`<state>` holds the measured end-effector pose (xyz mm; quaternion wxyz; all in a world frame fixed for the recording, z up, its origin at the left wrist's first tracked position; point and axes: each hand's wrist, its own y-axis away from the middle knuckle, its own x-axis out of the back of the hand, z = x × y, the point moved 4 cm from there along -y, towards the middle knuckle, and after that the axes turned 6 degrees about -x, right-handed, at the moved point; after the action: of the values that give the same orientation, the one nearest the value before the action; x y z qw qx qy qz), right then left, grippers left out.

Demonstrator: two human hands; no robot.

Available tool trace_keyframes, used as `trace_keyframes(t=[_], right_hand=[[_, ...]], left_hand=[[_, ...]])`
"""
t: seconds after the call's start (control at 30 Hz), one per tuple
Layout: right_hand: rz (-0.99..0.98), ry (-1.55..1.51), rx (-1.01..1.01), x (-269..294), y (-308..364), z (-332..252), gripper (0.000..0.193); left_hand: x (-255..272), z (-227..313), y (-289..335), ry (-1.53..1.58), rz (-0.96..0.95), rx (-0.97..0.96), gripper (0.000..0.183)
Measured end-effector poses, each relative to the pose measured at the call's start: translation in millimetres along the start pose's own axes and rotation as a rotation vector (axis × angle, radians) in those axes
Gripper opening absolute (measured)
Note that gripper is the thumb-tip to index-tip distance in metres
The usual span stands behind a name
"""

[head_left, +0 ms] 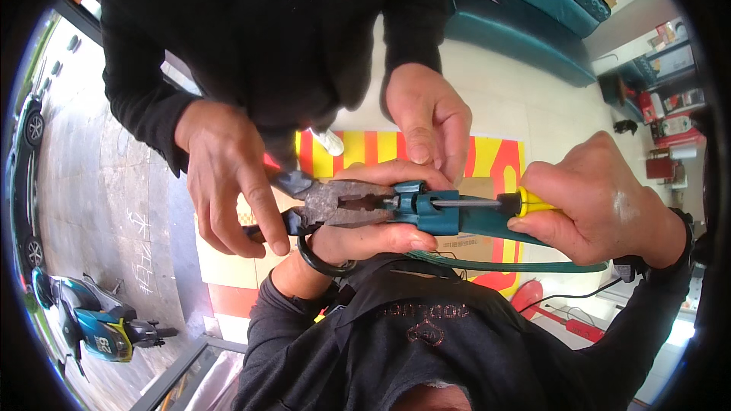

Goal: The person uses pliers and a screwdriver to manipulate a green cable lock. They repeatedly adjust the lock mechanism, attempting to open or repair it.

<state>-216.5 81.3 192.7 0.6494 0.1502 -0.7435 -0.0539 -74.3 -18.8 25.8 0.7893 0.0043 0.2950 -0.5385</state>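
Observation:
My left hand (369,242) wraps round a teal plastic body (438,218) from below, fingers on its far side and thumb along its near side. My right hand (601,202) grips a screwdriver (529,202) with a yellow and black handle. Its metal shaft points left and lies over the teal body. A co-worker's hand (228,175) holds worn combination pliers (346,204), whose jaws are at the teal body's left end, around or against a small metal part. The co-worker's other hand (430,118) is close to my left fingertips. A dark green cord (510,265) hangs below.
Beneath the hands lies a yellow and red patterned surface (499,144) with a cardboard-brown area. A teal sofa (518,27) stands far right, shelves (674,106) beyond it. Left are grey paving (141,205) and a parked scooter (99,331). A red object (533,301) sits near right.

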Motion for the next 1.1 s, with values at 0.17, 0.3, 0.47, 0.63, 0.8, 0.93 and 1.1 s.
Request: trace_keyframes(t=[0.17, 0.3, 0.47, 0.63, 0.8, 0.93, 1.1], right_hand=[[0.027, -0.066, 0.012, 3.7, -19.7, 20.2, 0.030], [-0.009, -0.080, -0.004, -3.1, -32.3, 25.2, 0.032], [-0.007, -0.050, 0.010, 2.2, -42.2, 18.9, 0.035], [-0.006, -0.066, 0.025, -4.6, -52.6, 19.3, 0.036], [-0.003, -0.105, 0.034, -9.7, -51.8, 6.1, 0.032], [-0.048, -0.096, 0.017, -18.7, -61.4, -12.0, 0.031], [-0.052, 0.002, 0.016, -16.7, -66.1, -27.7, 0.031]], left_hand=[[18.7, 0.6, -17.4, -0.013, 0.048, 0.090, 0.068], [36.7, 3.9, -16.9, -0.052, 0.052, 0.077, 0.066], [36.1, 1.0, -17.6, -0.009, 0.048, 0.091, 0.066], [52.1, 3.5, -14.3, 0.014, 0.033, 0.094, 0.065], [49.7, 3.0, 0.4, -0.023, -0.003, 0.082, 0.064], [63.3, 10.1, 19.1, 0.073, 0.012, 0.118, 0.063], [68.2, 10.4, 27.6, 0.078, 0.006, 0.118, 0.063]])
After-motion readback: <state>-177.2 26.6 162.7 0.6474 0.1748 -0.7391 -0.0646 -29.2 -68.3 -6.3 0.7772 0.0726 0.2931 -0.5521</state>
